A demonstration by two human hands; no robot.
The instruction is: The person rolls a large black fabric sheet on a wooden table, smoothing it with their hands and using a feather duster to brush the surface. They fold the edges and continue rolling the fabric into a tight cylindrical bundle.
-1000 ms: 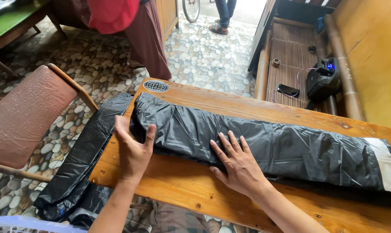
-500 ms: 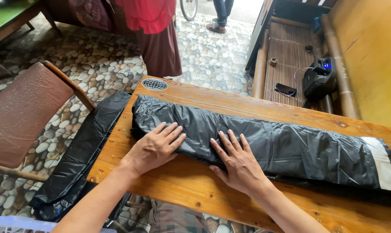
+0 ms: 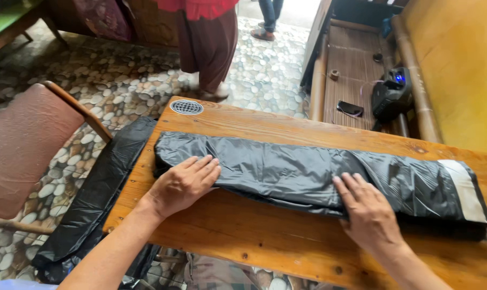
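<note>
- Up close, two hands press flat on one long folded black plastic bag [image 3: 308, 174]: the left hand [image 3: 181, 185] lies spread, palm down, near its left end, and the right hand [image 3: 368, 212] lies spread on its near edge, further right. Neither grips anything.
- Glossy and crinkled, the bag lies lengthwise across one wooden worktop [image 3: 254, 236], with a pale band at its right end.
- One more black plastic sheet [image 3: 101, 188] hangs off the worktop's left edge to the pebble floor [image 3: 136, 80].
- One round metal grate [image 3: 186, 107] sits at the worktop's far left corner.
- One wooden chair [image 3: 31, 145] with a reddish padded seat stands left.
</note>
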